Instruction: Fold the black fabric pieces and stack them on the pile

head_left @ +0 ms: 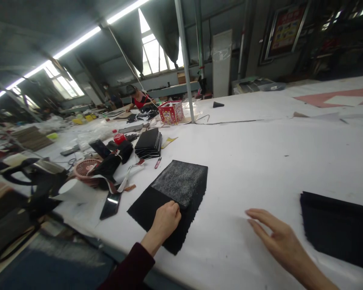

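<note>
My left hand [168, 217] is closed, its fingers curled on the edge of a speckled grey-black panel [181, 179]. That panel lies on top of a black fabric piece [148, 205] with frayed edges. What exactly the fingers pinch is partly hidden by the hand. My right hand [270, 237] hovers over the white table [236, 161], thumb and fingers apart, with nothing in it. To its right lies another stack or sheet of black fabric [339, 225], cut off by the frame's edge.
Left of the fabric are a smartphone [110, 204], small pink snips [157, 162], a black folded stack [148, 141], a pink fan [86, 168] and a red-capped bottle [119, 137]. A red box [171, 112] stands by a pole [186, 60]. A co-worker [138, 98] sits farther back.
</note>
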`<action>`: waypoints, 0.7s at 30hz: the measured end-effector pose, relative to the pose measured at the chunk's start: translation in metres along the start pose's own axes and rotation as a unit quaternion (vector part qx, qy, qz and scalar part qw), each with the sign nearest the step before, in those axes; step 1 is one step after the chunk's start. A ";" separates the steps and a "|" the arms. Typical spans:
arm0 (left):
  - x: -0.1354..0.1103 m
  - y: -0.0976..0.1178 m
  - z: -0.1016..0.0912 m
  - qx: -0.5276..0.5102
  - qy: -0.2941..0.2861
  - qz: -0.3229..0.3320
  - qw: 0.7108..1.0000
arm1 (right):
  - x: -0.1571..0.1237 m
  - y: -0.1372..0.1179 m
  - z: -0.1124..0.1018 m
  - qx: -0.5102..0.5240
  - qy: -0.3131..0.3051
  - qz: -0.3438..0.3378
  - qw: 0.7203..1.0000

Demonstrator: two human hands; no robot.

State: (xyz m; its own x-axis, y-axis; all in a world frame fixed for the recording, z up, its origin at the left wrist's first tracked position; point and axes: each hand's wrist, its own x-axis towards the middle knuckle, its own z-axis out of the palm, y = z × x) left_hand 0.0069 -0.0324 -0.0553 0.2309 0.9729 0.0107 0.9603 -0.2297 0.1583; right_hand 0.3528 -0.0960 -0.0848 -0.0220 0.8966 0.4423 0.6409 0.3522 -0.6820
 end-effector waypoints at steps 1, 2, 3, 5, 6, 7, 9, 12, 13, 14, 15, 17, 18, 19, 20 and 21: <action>0.001 -0.002 -0.001 -0.013 0.002 0.002 1.000 | 0.006 -0.015 0.021 0.011 -0.047 -0.027 0.998; 0.001 -0.005 -0.001 -0.029 0.003 0.004 1.000 | 0.011 -0.030 0.039 0.017 -0.090 -0.058 0.994; 0.002 -0.008 -0.002 -0.047 0.003 0.007 0.999 | 0.016 -0.044 0.055 0.016 -0.126 -0.090 0.988; 0.004 -0.014 -0.004 -0.087 -0.001 0.013 0.996 | 0.026 -0.070 0.080 0.002 -0.183 -0.146 0.972; 0.006 -0.017 -0.005 -0.109 -0.004 0.016 0.994 | 0.031 -0.080 0.090 -0.010 -0.202 -0.169 0.965; 0.007 -0.020 -0.005 -0.132 -0.008 0.018 0.991 | 0.035 -0.089 0.099 -0.023 -0.216 -0.190 0.957; 0.010 -0.026 -0.006 -0.180 -0.015 0.020 0.983 | 0.042 -0.101 0.115 -0.054 -0.229 -0.224 0.946; 0.014 -0.033 -0.005 -0.263 -0.026 0.017 0.964 | 0.049 -0.104 0.136 -0.112 -0.231 -0.248 0.934; 0.016 -0.037 -0.004 -0.294 -0.029 0.013 0.955 | 0.049 -0.102 0.141 -0.127 -0.229 -0.249 0.932; 0.017 -0.040 -0.003 -0.328 -0.032 0.008 0.944 | 0.049 -0.100 0.145 -0.138 -0.227 -0.248 0.932; 0.019 -0.045 -0.001 -0.365 -0.035 0.001 0.931 | 0.049 -0.099 0.147 -0.145 -0.225 -0.246 0.932; 0.022 -0.058 0.003 -0.443 -0.033 -0.022 0.896 | 0.047 -0.096 0.150 -0.148 -0.226 -0.235 0.934; 0.023 -0.067 0.003 -0.482 -0.023 -0.037 0.875 | 0.046 -0.096 0.150 -0.146 -0.229 -0.228 0.935; 0.023 -0.079 0.003 -0.521 -0.005 -0.055 0.852 | 0.045 -0.096 0.150 -0.143 -0.234 -0.220 0.936; 0.021 -0.092 0.002 -0.557 0.021 -0.073 0.827 | 0.044 -0.096 0.150 -0.139 -0.238 -0.213 0.937; 0.018 -0.107 -0.001 -0.587 0.053 -0.090 0.803 | 0.044 -0.096 0.149 -0.135 -0.241 -0.208 0.938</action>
State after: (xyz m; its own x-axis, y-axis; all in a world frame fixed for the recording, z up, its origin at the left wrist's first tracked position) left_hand -0.0915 0.0095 -0.0709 0.0302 0.9986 -0.0436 0.1523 0.0385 0.9876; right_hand 0.1754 -0.0505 -0.0869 -0.6162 0.7369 0.2778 0.6698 0.6760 -0.3074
